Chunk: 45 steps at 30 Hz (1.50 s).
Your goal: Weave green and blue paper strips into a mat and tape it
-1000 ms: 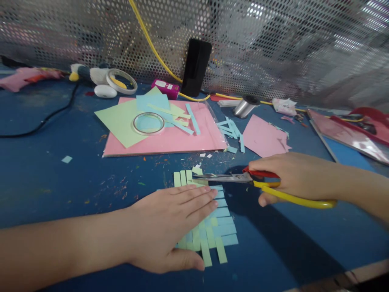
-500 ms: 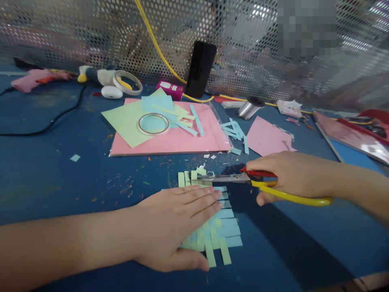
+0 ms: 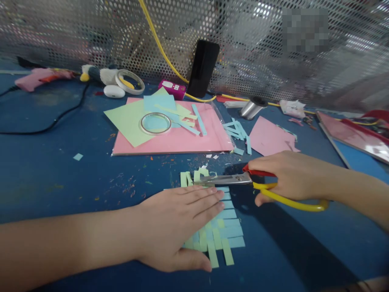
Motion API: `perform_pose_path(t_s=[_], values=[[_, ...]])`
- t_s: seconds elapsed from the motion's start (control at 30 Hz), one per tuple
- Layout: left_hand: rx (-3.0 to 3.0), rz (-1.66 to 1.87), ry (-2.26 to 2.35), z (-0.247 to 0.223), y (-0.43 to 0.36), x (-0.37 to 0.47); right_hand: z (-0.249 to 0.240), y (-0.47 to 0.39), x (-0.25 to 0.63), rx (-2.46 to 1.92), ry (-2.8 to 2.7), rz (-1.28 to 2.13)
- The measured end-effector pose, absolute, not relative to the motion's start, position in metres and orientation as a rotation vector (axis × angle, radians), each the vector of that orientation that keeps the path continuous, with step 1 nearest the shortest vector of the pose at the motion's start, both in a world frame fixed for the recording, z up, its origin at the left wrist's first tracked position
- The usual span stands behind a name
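Left hand (image 3: 173, 227) lies palm down across the woven paper mat (image 3: 226, 231), as half a second ago: fingers straight, close together, thumb apart toward the mat's near edge, nothing gripped. Mat sits flat under them; green strips run near to far, blue strips crosswise, ends showing right of the fingers. At the mat's far edge: scissors (image 3: 238, 179), blades closer together than half a second ago. Right hand (image 3: 291, 174), to the mat's right, is curled closed round the red and yellow handles. Scissors' long axis runs sideways along that far edge, tips leftward, just beyond the left fingers. Beyond the mat: pink paper pack (image 3: 182, 144), tape ring (image 3: 156, 133) atop; farther, black phone (image 3: 203, 68).
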<state>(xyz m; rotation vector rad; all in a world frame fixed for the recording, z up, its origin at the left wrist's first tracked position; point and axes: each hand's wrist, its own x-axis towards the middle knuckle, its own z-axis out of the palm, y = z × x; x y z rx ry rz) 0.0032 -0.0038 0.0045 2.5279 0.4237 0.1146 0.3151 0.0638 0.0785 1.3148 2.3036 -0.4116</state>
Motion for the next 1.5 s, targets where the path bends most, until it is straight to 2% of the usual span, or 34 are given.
perform_pose_path(t_s=[0.8,1.3,1.5], values=[[2.517,0.078,0.43,0.005,-0.004,0.003,0.072,0.065,0.32,1.36,2.271,-0.655],[2.556,0.143,0.42,0.004,-0.005,0.004,0.104,0.06,0.308,1.408,2.234,-0.315],[2.535,0.127,0.421,0.005,-0.004,0.004,0.103,0.061,0.311,1.394,2.288,-0.364]])
